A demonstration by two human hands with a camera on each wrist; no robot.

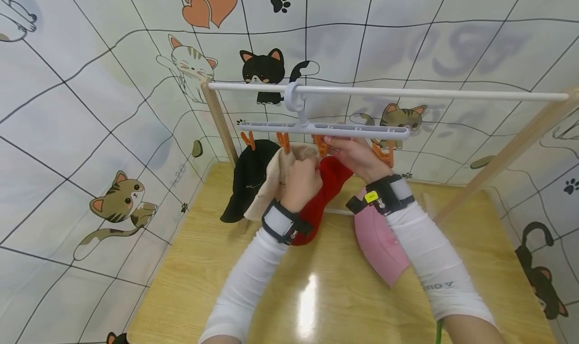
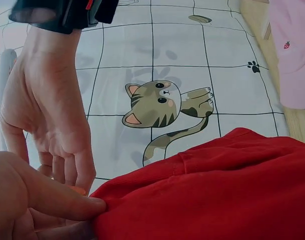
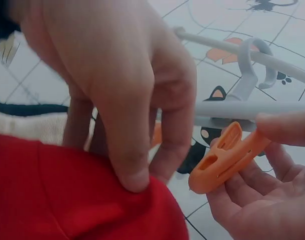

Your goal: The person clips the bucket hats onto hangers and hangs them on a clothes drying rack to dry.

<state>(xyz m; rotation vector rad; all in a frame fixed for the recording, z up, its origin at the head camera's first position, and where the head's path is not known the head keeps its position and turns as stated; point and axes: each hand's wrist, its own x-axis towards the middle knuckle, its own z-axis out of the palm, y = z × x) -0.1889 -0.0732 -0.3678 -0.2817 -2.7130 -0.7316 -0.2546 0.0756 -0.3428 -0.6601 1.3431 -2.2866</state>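
My left hand pinches the edge of a red fabric hat between thumb and fingers, just under the hanger. In the right wrist view the thumb presses on the red cloth. Close to its right, my right hand pinches an orange clothespin that hangs from the white clip hanger. A cream hat and a black hat hang from other orange clothespins to the left. Beneath my right forearm lies a pink hat on the table.
The hanger's hook sits over a white rod carried by wooden posts. One more orange clothespin hangs to the right of my right hand. The wooden table meets walls printed with cartoon cats.
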